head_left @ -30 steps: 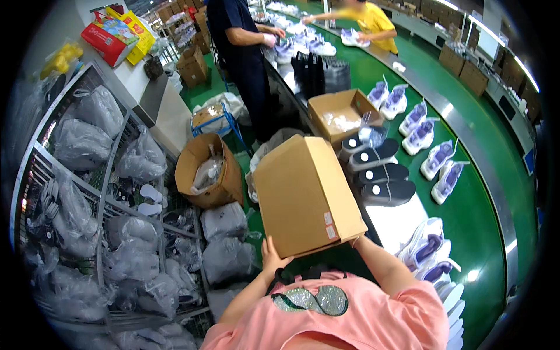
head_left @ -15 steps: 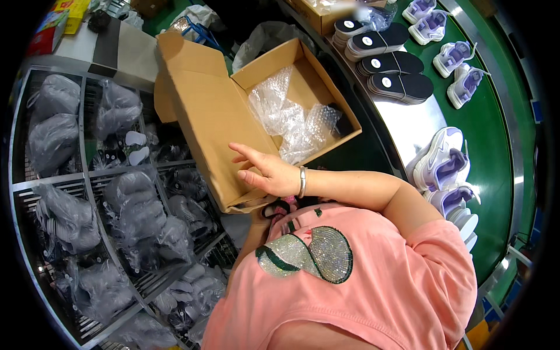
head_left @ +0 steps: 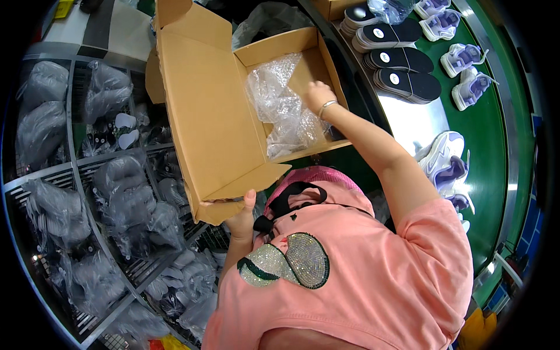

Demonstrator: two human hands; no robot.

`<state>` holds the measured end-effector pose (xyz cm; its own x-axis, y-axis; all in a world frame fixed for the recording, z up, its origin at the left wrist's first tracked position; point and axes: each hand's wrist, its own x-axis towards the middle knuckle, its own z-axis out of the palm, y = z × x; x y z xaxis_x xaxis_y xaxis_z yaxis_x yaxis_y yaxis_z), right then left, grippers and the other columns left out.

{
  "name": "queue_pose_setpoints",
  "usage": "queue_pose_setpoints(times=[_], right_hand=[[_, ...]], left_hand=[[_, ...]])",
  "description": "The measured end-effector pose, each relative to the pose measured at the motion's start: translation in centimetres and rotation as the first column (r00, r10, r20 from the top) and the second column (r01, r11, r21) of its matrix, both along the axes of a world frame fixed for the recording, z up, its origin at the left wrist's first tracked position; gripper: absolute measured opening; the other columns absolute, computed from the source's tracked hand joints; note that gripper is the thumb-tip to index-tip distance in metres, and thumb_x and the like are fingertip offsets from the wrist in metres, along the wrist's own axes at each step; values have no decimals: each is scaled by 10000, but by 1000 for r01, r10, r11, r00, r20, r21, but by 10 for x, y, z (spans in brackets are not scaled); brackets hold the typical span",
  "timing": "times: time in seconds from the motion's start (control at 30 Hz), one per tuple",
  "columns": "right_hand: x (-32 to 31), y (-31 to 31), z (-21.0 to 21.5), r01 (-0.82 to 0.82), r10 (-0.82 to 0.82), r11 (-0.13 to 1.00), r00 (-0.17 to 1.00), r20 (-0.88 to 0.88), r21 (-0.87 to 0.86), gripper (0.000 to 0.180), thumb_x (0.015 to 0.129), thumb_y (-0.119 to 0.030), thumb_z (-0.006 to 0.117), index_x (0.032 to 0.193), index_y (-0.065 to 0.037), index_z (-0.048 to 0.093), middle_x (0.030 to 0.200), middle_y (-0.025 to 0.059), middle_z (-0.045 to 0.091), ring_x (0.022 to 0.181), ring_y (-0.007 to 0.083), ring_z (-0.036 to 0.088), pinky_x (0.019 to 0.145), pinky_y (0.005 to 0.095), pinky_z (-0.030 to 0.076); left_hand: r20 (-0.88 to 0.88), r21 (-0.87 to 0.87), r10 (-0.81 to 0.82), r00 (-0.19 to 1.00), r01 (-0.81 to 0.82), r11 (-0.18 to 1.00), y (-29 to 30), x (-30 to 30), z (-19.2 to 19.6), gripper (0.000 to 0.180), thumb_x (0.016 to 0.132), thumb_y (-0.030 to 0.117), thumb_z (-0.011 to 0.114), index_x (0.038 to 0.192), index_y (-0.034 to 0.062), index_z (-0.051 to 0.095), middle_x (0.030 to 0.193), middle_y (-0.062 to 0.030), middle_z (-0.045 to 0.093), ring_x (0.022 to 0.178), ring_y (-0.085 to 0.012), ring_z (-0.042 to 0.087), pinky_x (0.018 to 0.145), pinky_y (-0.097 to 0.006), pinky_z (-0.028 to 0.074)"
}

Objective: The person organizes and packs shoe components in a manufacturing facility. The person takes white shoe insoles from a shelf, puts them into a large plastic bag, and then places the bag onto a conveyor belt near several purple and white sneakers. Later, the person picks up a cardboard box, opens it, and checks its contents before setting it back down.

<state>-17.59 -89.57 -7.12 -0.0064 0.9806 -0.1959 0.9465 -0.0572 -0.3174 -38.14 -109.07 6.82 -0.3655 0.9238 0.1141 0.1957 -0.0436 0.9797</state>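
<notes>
While the view looks down past a pink shirt (head_left: 373, 274) with a sequin patch, the biggest thing on the person's left is a grey wire rack (head_left: 87, 169), its shelves packed with grey plastic bags (head_left: 49, 210) of what look like shoe parts. On the right runs a green conveyor belt (head_left: 496, 134), curving toward the rim. On it: a stack of black soles (head_left: 402, 70) with white round labels on the heels, and white-and-lilac sneakers (head_left: 466, 87) in pairs, more of them nearer the body (head_left: 443, 166).

An open brown cardboard box (head_left: 216, 116) sits in the middle, tilted, lid flap thrown back toward the rack, blocking part of the shelves. No label visible on its faces. Inside lies clear bubble wrap (head_left: 280, 111), crumpled against the box's near wall.

Left hand (head_left: 242, 219) grips the box's lower corner from below, thumb up against the cardboard, fingers hidden underneath. Right hand (head_left: 318, 93), a thin bangle on the wrist, reaches into the box, fingers bent downward on the bubble wrap; whether it pinches the wrap or only presses it, cannot tell.

Top left: a pale flat surface (head_left: 125, 29) with a dark stripe. Second brown carton (head_left: 332, 7) at the top edge, mostly cut off.
</notes>
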Motion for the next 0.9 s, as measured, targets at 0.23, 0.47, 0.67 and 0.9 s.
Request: queue_pose_setpoints(times=[0.23, 0.47, 0.67, 0.9], right_hand=[[25, -3, -53, 44, 39, 844, 989, 144, -534, 294, 743, -191, 532, 1010, -79, 585, 1133, 144, 499, 1040, 274, 491, 812, 320, 435], [20, 3, -22, 1, 15, 890, 999, 31, -456, 352, 759, -252, 500, 1063, -81, 550, 1162, 175, 434, 1057, 340, 413, 859, 345, 392], [42, -13, -32, -232, 227, 881, 972, -60, -413, 539, 775, -523, 438, 1051, -74, 549, 1109, 160, 479, 1037, 303, 447, 842, 384, 393], [57, -26, -31, -609, 595, 662, 781, -188, -436, 377, 661, -213, 558, 1015, -85, 555, 914, 145, 588, 948, 326, 501, 795, 389, 422]], left_hand=[[-60, -84, -83, 995, 78, 993, 3, 8, 6, 849, 703, 76, 644, 1269, 29, 13, 1202, -115, 304, 1067, -213, 352, 941, -360, 268], [-348, 54, -71, 935, 95, 994, 15, 13, 1, 864, 580, 141, 750, 1234, 67, 191, 1213, -91, 323, 1092, -221, 357, 983, -415, 189], [-622, 4, -98, 777, 128, 992, 25, 31, 20, 1005, 549, 176, 772, 1261, 47, 74, 1236, -113, 269, 1132, -234, 297, 991, -396, 186], [-667, 118, -30, 745, 146, 982, 28, 41, 11, 923, 574, 175, 745, 1265, 58, 144, 1259, -131, 248, 1168, -253, 260, 1015, -412, 103]])
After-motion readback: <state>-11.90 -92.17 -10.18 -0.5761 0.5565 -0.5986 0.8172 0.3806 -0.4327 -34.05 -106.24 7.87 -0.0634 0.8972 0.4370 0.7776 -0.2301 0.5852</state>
